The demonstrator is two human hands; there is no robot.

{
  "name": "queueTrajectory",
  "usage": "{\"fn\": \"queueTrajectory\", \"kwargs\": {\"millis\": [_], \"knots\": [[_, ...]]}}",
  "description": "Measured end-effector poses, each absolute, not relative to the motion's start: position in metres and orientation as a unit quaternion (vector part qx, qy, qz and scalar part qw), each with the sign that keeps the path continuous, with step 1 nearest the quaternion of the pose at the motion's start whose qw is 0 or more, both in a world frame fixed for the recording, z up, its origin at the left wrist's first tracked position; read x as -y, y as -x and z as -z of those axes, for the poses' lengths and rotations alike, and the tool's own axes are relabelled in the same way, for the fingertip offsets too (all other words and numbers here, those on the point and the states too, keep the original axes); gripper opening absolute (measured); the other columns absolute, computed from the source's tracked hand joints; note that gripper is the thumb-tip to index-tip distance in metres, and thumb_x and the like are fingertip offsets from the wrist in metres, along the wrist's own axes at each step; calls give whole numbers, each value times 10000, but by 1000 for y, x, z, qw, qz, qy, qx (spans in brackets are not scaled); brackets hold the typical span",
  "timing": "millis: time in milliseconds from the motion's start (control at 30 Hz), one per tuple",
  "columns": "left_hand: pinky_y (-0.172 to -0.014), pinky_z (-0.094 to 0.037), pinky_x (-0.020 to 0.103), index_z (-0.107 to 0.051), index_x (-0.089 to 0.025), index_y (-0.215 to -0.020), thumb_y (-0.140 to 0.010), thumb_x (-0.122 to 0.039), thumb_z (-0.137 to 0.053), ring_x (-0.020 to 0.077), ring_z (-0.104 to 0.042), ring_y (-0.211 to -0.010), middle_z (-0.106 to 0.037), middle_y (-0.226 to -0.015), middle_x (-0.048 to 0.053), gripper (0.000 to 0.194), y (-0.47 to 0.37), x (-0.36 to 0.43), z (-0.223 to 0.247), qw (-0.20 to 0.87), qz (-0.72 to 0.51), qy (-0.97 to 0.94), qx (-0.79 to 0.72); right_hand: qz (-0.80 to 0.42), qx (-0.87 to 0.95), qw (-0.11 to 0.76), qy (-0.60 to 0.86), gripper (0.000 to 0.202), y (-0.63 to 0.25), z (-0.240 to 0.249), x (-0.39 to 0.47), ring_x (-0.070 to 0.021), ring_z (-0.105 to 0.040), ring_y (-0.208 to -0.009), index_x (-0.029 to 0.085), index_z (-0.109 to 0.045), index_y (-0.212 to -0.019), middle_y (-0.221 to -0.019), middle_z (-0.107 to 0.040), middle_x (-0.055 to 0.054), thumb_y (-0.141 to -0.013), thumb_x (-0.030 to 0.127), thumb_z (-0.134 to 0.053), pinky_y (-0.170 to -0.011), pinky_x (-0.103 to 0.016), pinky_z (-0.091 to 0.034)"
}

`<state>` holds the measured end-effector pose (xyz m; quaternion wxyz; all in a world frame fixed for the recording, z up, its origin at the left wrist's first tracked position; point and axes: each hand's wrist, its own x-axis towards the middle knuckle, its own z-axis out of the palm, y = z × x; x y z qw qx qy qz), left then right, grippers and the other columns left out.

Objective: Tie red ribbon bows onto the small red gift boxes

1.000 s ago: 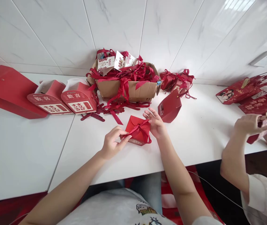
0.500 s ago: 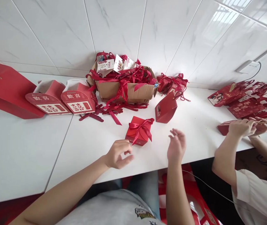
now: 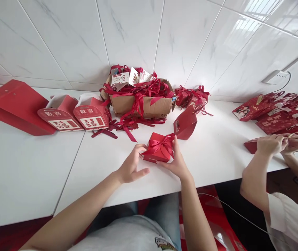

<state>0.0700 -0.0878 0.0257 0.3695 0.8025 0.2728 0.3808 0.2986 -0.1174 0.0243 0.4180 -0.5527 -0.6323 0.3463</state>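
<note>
Holding the small red bow-tied cardboard box on the white tabletop: our right hand grips its right corner, thumb in front. Our left hand is at its left side, fingers close together, thumb spread. Loose dark-red ribbons lie between it and the brown ribbon-filled carton; red peaked paper box just behind-right.

The count was one brown carton, two arched-front boxes, one large sloping box, one broad-bowed box, at least three white cards and one wall device.
</note>
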Motion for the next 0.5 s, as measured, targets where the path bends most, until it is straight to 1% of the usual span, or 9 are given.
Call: {"fn": "queueTrajectory", "kwargs": {"millis": [67,133,200,233,267,333,367,400,500], "knots": [[-859,-507,428,-279,-230,-1261,-857,-488,-539,281,-472,-1216,-403,-1321,182,545,-71,91,-24,383,-363,-813,-245,-351,600,432,574,1274,-320,-24,129,-296,-340,-1401,323,77,-1517,-1518,-302,-151,-624,383,-830,-1118,-532,-328],[-854,-507,430,-274,-241,-1262,-859,-420,-566,270,-507,-1181,-413,-1326,183,529,-71,93,-22,383,-348,-826,-224,-347,558,448,606,1324,-354,-23,143,-306,-429,-1340,321,108,-1512,-1491,-343,-161,-595,388,-845,-1083,-541,-370],[-830,-510,420,-289,-247,-1259,-852,-360,-597,253,-541,-1116,-432,-1313,174,523,-72,94,-22,366,-334,-842,-215,-313,502,458,663,1377,-395,-22,153,-332,-447,-1323,302,145,-1508,-1489,-353,-174,-564,420,-851,-1065,-569,-376],[-823,-511,416,-295,-251,-1262,-850,-341,-604,245,-551,-1090,-443,-1302,165,523,-72,95,-22,358,-328,-847,-215,-290,473,456,696,1395,-415,-21,155,-343,-410,-1352,285,154,-1508,-1511,-327,-177,-552,442,-850,-1083,-575,-347],[-815,-514,411,-294,-255,-1274,-851,-330,-606,238,-559,-1067,-452,-1292,157,531,-73,95,-23,353,-322,-851,-218,-253,441,454,732,1403,-432,-19,156,-347,-334,-1400,254,163,-1509,-1548,-261,-180,-552,473,-839,-1117,-570,-295],[-800,-521,405,-279,-269,-1311,-849,-318,-613,225,-578,-1018,-468,-1269,141,572,-76,95,-25,346,-312,-855,-226,-156,367,434,808,1422,-455,-13,154,-354,-113,-1474,163,163,-1508,-1601,-51,-193,-542,526,-816,-1173,-536,-183],[-796,-524,402,-275,-276,-1327,-843,-312,-623,222,-584,-1003,-477,-1256,133,597,-76,96,-27,343,-310,-857,-230,-130,334,410,839,1385,-460,-8,152,-361,-58,-1478,124,116,-1514,-1601,4,-204,-559,547,-792,-1183,-522,-155],[-792,-526,398,-283,-282,-1337,-837,-305,-634,220,-589,-992,-489,-1238,124,611,-75,95,-30,341,-314,-855,-234,-113,314,385,861,1312,-463,-2,151,-368,-68,-1475,85,65,-1516,-1596,-14,-222,-603,560,-749,-1185,-512,-153],[-753,-531,366,-401,-261,-1298,-813,-319,-676,208,-603,-939,-525,-1167,109,561,-60,94,-46,350,-399,-811,-246,-73,332,322,884,1025,-456,17,150,-388,-205,-1440,-24,-110,-1489,-1547,-205,-274,-755,532,-560,-1175,-495,-185]]}}
